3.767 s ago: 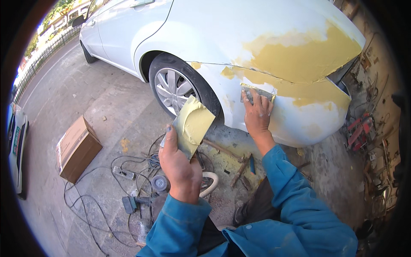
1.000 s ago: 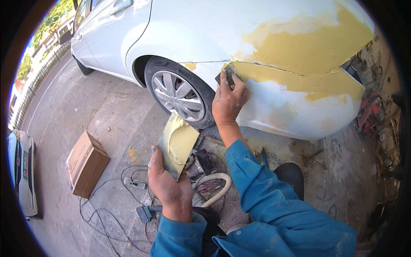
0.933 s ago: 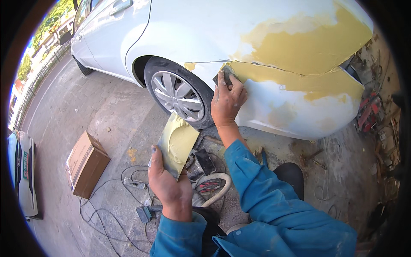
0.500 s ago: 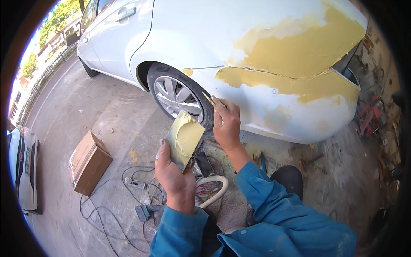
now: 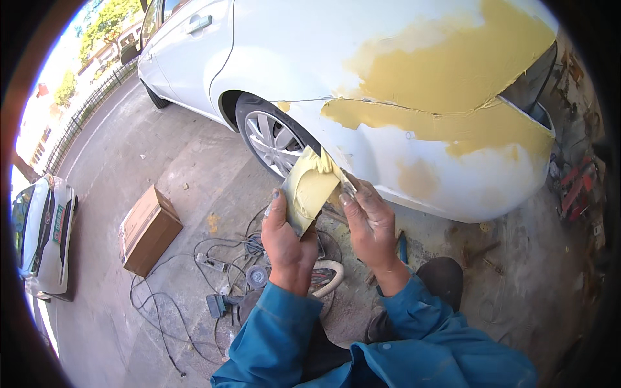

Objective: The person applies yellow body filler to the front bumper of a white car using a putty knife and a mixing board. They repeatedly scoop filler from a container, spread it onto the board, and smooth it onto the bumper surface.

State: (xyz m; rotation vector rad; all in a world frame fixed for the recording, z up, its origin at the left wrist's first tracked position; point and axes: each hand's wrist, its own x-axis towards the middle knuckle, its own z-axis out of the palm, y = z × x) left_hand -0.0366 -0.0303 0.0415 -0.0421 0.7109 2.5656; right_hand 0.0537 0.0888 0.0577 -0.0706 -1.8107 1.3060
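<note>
My left hand (image 5: 289, 249) grips a flat plate (image 5: 299, 223) that carries a thick smear of pale yellow body filler (image 5: 315, 189). In my right hand (image 5: 372, 223) is a thin putty spreader (image 5: 340, 176), pinched between thumb and fingers. Its blade meets the filler at the plate's right edge, where a ridge of filler is heaped up. Behind both hands stands the white car (image 5: 284, 52). Dried-looking yellow filler (image 5: 420, 71) covers much of its rear quarter and bumper corner. Just beyond the plate is the rear wheel (image 5: 268, 139).
A cardboard box (image 5: 150, 233) sits on the concrete at left, near tangled cables (image 5: 174, 323) and a power tool (image 5: 257, 277). A pale hose (image 5: 333, 278) curls below my hands. Red-and-black items (image 5: 579, 187) lie at far right; another car (image 5: 48, 236) stands far left.
My right hand has come down from beside the wheel and brought the spreader against the filler on the plate. The plate has risen slightly and shifted right, and a ridge of filler has bunched up.
</note>
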